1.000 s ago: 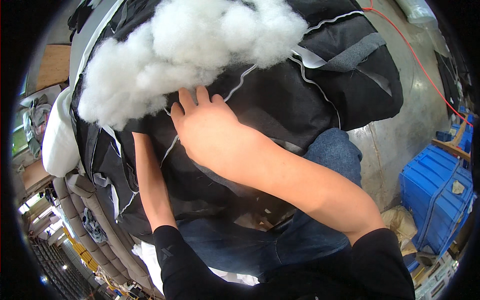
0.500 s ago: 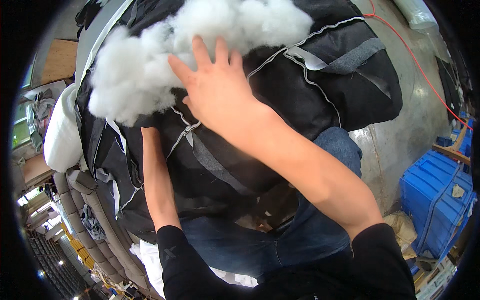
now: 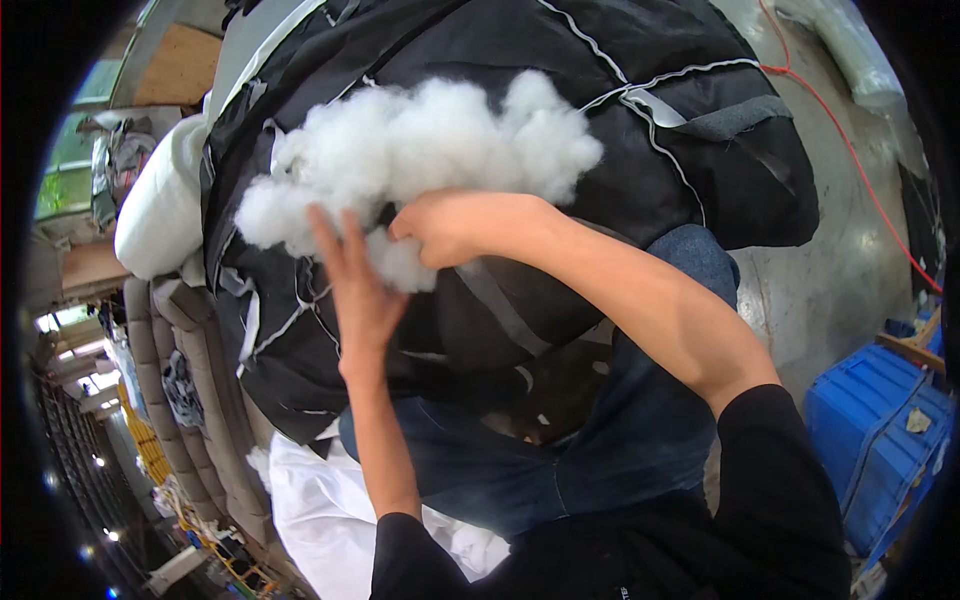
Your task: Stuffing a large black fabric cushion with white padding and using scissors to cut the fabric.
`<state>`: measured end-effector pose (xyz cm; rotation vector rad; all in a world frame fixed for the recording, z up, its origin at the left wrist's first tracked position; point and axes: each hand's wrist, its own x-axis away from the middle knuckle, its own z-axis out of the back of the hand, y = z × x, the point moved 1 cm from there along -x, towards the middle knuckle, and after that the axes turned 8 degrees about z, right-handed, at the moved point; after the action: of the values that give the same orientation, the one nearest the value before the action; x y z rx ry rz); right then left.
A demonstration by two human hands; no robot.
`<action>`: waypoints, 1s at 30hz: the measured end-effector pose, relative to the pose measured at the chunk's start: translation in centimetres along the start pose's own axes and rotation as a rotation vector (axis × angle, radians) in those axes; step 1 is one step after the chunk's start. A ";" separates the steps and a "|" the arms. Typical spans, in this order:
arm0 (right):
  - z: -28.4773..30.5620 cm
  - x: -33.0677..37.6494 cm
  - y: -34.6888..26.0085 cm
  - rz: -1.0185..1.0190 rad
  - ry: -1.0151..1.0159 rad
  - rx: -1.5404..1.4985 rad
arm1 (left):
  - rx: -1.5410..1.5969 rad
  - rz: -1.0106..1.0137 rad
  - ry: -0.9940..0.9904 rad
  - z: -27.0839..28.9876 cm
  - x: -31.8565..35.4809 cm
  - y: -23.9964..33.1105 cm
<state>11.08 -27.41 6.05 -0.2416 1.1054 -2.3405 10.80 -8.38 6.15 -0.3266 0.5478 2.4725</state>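
A fluffy mass of white fibre filling (image 3: pixel 440 140) lies on a black fabric cover (image 3: pixel 480 40) with pale seam edging and grey strips. At its near edge my left hand (image 3: pixel 365 300) has its fingers stretched out and apart, touching the fluff. My right hand (image 3: pixel 455 228) comes in from the right with fingers curled into the near side of the filling. Between the two hands sits a smaller tuft of the same fibre, and the right fingertips are partly hidden in it.
A white stuffed bundle (image 3: pixel 160 200) and a brown padded piece (image 3: pixel 190 370) are on the left. White cloth (image 3: pixel 320 510) lies beside my legs. A blue crate (image 3: pixel 870 430) stands at right, and a red hose (image 3: pixel 850 140) crosses the concrete floor.
My left hand has come out from under the filling to its near edge. My right hand has gone from spread on top to curled in the fibre. The filling looks more gathered.
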 end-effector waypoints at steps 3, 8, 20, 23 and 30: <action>-1.0 0.4 -0.9 0.042 -0.148 -0.118 | 0.377 0.050 -0.130 -2.7 1.7 2.0; -0.5 1.9 -2.5 0.170 -0.008 -0.758 | 0.208 -0.189 0.015 -4.1 3.7 0.1; -0.5 6.6 3.2 -0.056 0.340 -1.288 | 0.488 -0.188 -0.023 -8.3 2.7 1.8; 8.2 6.9 2.3 0.470 0.308 -1.426 | 0.093 0.109 0.057 -4.0 -0.7 -0.6; 5.8 5.9 4.6 -0.247 0.877 0.013 | 0.147 0.577 0.457 7.9 2.3 -15.3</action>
<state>10.09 -36.83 5.88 0.7704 1.4952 -2.7381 17.07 7.77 7.58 -0.7745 1.1419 2.8861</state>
